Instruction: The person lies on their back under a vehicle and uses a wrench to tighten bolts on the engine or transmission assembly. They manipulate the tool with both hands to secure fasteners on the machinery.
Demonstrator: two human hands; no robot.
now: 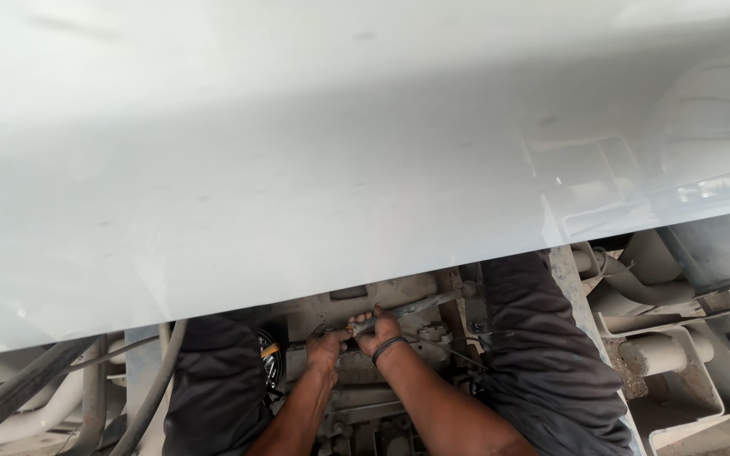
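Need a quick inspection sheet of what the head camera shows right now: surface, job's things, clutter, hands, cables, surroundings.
Surface: dusty machinery housing under a large white panel.
Job's things: long metal tool over the housing.
Clutter: nothing seen.
Hands: left hand and right hand, both closed on the tool's near end.
Cables: dark hoses at left; thin wire right of the hands.
Surroundings: dark-trousered knees; grey brackets at right.

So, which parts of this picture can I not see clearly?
- Head view: the white panel hides everything above the hands.
- The far end of the metal bar runs under that panel.
- What the left hand pinches is too small to tell.
- The right hand covers the near end of the bar.
- Both elbows are cut off by the bottom edge.
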